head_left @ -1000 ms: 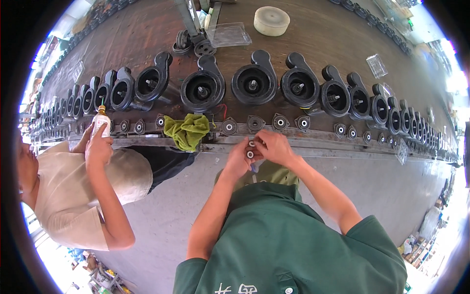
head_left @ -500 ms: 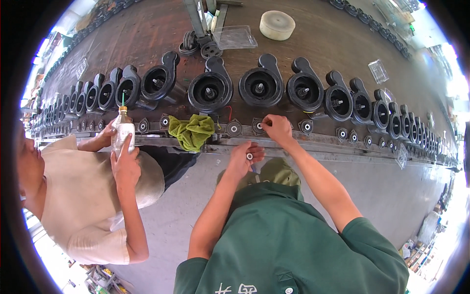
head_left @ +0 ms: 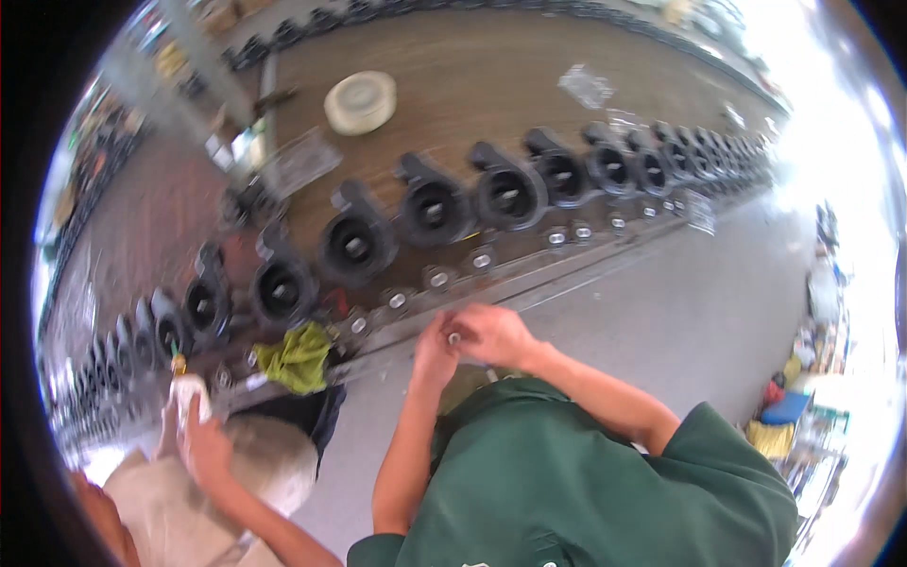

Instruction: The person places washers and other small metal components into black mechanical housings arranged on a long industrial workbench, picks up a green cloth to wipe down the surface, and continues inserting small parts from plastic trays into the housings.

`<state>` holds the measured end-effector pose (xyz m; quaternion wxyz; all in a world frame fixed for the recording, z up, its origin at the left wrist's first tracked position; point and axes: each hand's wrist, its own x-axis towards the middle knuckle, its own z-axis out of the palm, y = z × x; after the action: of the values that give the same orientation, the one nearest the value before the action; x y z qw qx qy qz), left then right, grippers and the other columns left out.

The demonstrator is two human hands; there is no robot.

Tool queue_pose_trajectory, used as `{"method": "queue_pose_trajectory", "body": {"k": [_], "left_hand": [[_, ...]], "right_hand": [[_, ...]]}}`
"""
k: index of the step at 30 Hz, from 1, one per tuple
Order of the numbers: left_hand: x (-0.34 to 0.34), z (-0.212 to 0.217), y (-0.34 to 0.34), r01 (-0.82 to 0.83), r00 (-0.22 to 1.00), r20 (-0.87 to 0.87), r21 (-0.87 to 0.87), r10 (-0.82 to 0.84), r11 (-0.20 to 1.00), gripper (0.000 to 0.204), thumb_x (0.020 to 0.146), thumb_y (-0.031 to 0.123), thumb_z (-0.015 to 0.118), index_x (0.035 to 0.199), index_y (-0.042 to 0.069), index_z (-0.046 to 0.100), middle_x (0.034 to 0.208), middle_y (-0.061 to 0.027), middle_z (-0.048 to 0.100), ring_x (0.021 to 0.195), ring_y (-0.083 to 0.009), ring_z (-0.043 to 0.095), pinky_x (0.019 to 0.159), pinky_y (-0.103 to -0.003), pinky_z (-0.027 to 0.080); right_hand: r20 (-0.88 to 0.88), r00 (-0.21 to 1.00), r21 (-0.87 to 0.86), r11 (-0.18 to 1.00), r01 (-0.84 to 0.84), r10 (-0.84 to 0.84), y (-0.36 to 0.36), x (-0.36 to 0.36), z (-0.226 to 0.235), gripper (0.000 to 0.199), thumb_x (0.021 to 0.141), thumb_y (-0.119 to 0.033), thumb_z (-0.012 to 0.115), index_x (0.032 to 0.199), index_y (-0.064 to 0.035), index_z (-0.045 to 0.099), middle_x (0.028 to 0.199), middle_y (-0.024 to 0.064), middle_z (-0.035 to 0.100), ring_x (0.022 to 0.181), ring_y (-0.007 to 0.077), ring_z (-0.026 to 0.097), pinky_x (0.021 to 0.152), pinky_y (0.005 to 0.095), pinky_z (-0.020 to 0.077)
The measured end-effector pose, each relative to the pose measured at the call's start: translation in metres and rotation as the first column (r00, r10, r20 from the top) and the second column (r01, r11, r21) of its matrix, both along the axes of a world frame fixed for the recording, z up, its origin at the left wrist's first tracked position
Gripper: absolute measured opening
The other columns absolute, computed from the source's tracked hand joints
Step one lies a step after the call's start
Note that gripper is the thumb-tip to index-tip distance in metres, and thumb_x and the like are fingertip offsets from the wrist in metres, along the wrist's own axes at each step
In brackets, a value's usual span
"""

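My left hand (head_left: 433, 354) and my right hand (head_left: 493, 335) meet just in front of the bench edge, above my green shirt. Both pinch a small round metal part (head_left: 454, 337) between their fingertips. Beyond them a row of small round metal fittings (head_left: 439, 278) lies along the edge of the brown workbench (head_left: 491, 104). Behind the fittings stands a long line of black snail-shaped pump housings (head_left: 433, 210), their round openings facing me.
A yellow-green rag (head_left: 298, 357) lies on the bench edge to my left. At lower left a co-worker's hand (head_left: 206, 452) holds a white bottle (head_left: 187, 391). A pale tape roll (head_left: 360, 102) and clear plastic bags (head_left: 302, 161) lie farther back. Grey floor stretches right.
The view has swung and tilted, so the bench now runs diagonally. My right hand came back from the bench edge to join the left. The co-worker's bottle has moved lower.
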<state>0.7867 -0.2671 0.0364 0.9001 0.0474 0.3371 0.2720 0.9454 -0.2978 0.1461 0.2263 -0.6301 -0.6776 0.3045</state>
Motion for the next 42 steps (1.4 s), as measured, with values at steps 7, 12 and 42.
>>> {"method": "queue_pose_trajectory", "body": {"k": [7, 12, 42], "left_hand": [[0.138, 0.043, -0.012, 0.277, 0.954, 0.045, 0.24, -0.296, 0.93, 0.048, 0.11, 0.041, 0.042, 0.126, -0.001, 0.061, 0.113, -0.0114, 0.072, 0.101, -0.0233, 0.067, 0.09, -0.037, 0.053], [0.265, 0.08, -0.052, 0.38, 0.906, 0.059, 0.322, -0.419, 0.867, 0.049, 0.111, 0.041, 0.041, 0.13, -0.001, 0.058, 0.115, -0.0128, 0.07, 0.098, -0.0234, 0.066, 0.089, -0.037, 0.053], [0.919, 0.021, -0.176, 0.782, 0.59, -0.806, 0.553, -0.052, 0.287, 0.031, 0.097, 0.028, 0.065, 0.108, 0.0, 0.069, 0.084, -0.0142, 0.073, 0.076, -0.0247, 0.07, 0.072, -0.038, 0.054]], "right_hand": [[-0.024, 0.965, 0.135, 0.955, 0.263, -0.262, -0.071, 0.118, 0.002, 0.023, 0.084, -0.024, 0.075, 0.103, -0.0127, 0.07, 0.117, 0.0069, 0.07, 0.099, 0.0309, 0.069, 0.081, 0.043, 0.058], [-0.124, 0.903, 0.195, 0.882, 0.428, -0.411, -0.132, 0.232, 0.02, 0.023, 0.082, -0.018, 0.078, 0.102, -0.0118, 0.071, 0.108, 0.0077, 0.07, 0.092, 0.0317, 0.07, 0.076, 0.0429, 0.0573], [-0.026, 0.433, -0.094, 0.433, 0.896, -0.901, -0.211, 1.018, -0.093, 0.022, 0.084, -0.027, 0.076, 0.093, -0.0061, 0.077, 0.083, 0.0103, 0.076, 0.074, 0.0238, 0.073, 0.07, 0.0369, 0.0558]]}}
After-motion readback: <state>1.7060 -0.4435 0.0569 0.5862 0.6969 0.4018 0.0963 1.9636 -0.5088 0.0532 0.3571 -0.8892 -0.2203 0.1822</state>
